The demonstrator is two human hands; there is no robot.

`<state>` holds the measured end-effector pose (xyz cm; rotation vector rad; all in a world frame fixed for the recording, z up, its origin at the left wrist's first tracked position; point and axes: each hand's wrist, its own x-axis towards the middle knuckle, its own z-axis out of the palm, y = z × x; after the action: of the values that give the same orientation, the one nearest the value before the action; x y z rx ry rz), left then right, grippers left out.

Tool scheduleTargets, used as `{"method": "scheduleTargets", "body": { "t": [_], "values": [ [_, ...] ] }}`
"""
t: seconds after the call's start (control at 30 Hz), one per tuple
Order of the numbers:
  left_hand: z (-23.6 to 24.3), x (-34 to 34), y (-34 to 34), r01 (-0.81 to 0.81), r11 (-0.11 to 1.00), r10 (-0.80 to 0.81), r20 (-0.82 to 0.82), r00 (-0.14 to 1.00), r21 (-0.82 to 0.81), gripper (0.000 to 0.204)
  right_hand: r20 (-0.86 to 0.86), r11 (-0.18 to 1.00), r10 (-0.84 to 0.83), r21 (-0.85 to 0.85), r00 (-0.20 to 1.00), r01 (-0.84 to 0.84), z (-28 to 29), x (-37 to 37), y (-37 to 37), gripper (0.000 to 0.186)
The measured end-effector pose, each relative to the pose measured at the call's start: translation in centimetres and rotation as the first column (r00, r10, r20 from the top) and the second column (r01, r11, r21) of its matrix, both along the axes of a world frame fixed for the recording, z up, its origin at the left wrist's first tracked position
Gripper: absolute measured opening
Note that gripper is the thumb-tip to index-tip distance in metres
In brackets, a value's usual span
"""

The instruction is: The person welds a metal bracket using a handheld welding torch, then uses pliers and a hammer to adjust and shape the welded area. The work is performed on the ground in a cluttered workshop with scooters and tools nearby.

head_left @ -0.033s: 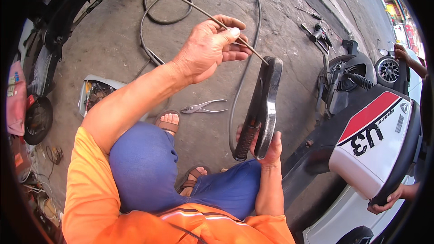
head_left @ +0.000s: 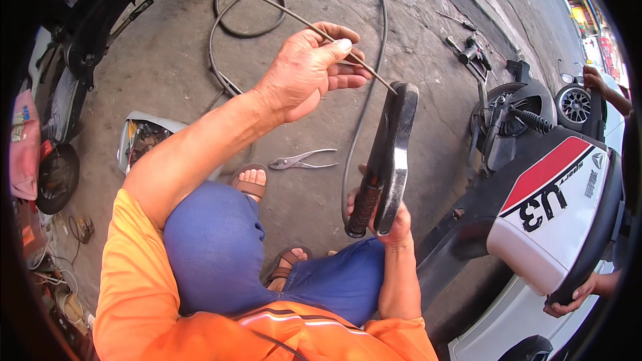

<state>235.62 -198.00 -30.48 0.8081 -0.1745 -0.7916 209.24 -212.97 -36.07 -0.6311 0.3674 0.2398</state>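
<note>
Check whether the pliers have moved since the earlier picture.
No: the pliers lie in the same spot on the floor, left of the dark hose.

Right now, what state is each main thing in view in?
Left hand: pinching a thin rod
Thin rod: one end at black tool
Right hand: closed on the black tool
Pliers: lying on the ground, handles spread
Dark cable: looped on the ground
Pale bin: open, holding clutter
Scooter: touched by another person's hand
</note>
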Motion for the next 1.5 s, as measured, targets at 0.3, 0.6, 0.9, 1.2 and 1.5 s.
{"method": "scheduleTargets", "body": {
  "t": [0.3, 0.6, 0.9, 1.2, 1.5],
  "values": [
    [-11.3, 2.4, 8.2, -0.192, 0.495, -0.263, 0.356, 0.897, 0.848, 0.053, -0.052, 0.829, -0.322, -0.498, 0.945, 0.254, 0.6, 1.0, 0.1, 0.048],
    [-24.0, -9.1, 19.3, -0.395, -0.115, -0.46, 0.303, 0.835, 0.912, 0.046, -0.054, 0.666, -0.516, -0.653, 0.855, 0.36, 1.4, -0.5, -1.7, 0.03],
    [-23.4, -9.3, 22.6, -0.26, 0.058, -0.507, 0.253, 0.824, 0.964, 0.032, 0.046, 0.28, -0.397, -0.945, 0.917, 0.169, 0.1, -0.3, -2.5, 0.026],
    [-24.5, -8.9, 23.4, 0.009, 0.242, -0.337, 0.076, 0.939, 0.97, 0.035, -0.09, -0.002, -0.233, -0.996, 0.968, -0.093, 1.8, 3.1, 2.2, 0.05],
    [-24.0, -9.9, 21.7, -0.146, 0.008, -0.441, 0.135, 0.887, 0.989, 0.035, 0.012, -0.049, -0.069, -0.999, 0.998, 0.008, 1.0, 3.7, 4.8, 0.074]
  ]
}}
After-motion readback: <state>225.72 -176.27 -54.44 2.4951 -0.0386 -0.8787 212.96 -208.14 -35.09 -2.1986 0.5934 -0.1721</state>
